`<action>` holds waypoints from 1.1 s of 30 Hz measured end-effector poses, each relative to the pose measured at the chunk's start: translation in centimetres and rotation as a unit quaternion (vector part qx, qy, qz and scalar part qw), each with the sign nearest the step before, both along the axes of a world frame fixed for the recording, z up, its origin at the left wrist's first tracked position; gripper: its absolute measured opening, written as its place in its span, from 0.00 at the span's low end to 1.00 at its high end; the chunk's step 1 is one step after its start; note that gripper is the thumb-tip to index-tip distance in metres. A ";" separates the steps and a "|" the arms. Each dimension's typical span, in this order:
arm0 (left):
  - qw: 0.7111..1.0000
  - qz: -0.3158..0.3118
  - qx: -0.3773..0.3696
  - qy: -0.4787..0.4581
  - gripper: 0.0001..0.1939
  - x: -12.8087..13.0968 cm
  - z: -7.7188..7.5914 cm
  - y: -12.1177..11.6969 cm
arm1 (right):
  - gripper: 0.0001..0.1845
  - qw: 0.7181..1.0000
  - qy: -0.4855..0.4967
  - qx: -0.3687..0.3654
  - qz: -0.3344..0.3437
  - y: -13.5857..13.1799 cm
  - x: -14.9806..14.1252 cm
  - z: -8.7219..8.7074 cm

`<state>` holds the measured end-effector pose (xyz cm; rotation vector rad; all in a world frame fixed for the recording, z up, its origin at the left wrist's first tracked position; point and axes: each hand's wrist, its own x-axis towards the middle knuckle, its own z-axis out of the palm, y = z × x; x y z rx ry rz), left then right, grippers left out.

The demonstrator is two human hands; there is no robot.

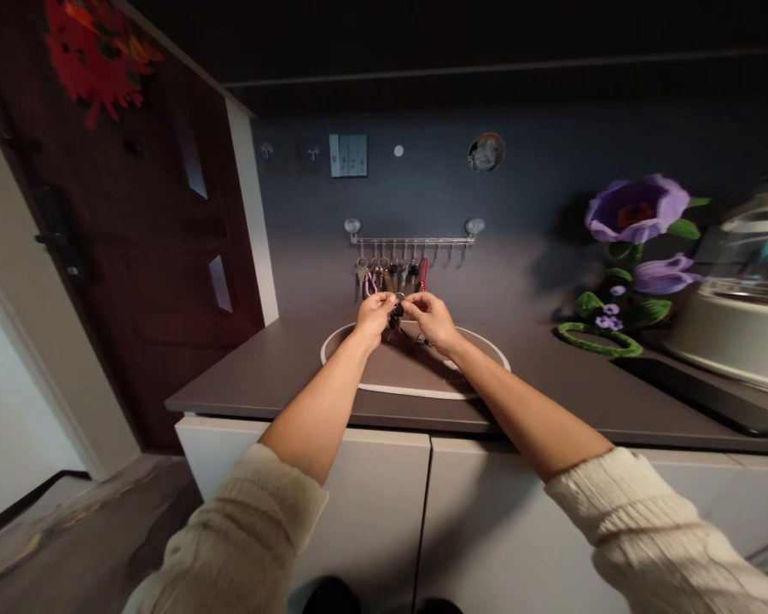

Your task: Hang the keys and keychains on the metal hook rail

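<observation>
Between my two hands hangs a bunch of keys on a ring, held over the counter. My left hand pinches it from the left with thumb and finger. From the other side my right hand pinches the ring, its fingertips close to the left ones. Just behind, a clear hook rail is fixed to the wall by two suction cups, with several keys and keyrings on its left hooks. A red strap hangs among them. Below my hands lies a white-rimmed oval mat, with small items partly hidden by my right hand.
On the right of the dark counter stand purple craft flowers, a dark flat object and a large white appliance with a clear top. Switches are on the wall. A dark red door is at left.
</observation>
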<state>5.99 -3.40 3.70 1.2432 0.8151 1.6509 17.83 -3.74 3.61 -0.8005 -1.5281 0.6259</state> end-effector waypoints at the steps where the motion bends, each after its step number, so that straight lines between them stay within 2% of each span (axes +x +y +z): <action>1: 1.000 0.002 0.004 0.005 0.03 0.0 0.0 0.0 | 0.12 1.000 0.002 0.000 0.003 0.1 0.0 -0.1; 5: 1.000 0.004 0.012 0.017 0.03 -0.1 -0.1 -0.1 | 0.11 1.000 0.001 0.010 0.012 0.4 0.2 -0.1; 11: 0.998 0.035 0.040 0.033 0.03 0.3 -0.1 -0.3 | 0.12 0.999 -0.014 0.041 -0.009 0.7 0.8 0.0; 16: 0.989 0.085 0.097 0.070 0.01 0.5 -0.9 0.5 | 0.13 1.000 0.021 0.015 0.017 1.2 1.2 0.0; 18: 0.974 0.135 0.124 0.136 0.02 0.5 -1.2 0.7 | 0.14 0.998 0.053 -0.012 0.038 1.3 1.3 0.1; 21: 0.922 0.208 0.179 0.275 0.07 0.6 -1.6 0.6 | 0.14 0.994 0.089 -0.036 0.044 1.2 1.6 0.3; 25: 0.863 0.231 0.212 0.396 0.09 1.0 -2.0 0.1 | 0.15 0.992 0.106 -0.059 0.023 0.9 2.2 0.6; 29: 0.832 0.236 0.208 0.456 0.11 1.3 -2.4 0.1 | 0.13 0.985 0.146 -0.088 0.005 1.0 2.9 1.5; 33: 0.822 0.243 0.206 0.473 0.11 1.4 -2.8 0.4 | 0.09 0.979 0.172 -0.107 -0.011 1.7 3.5 2.8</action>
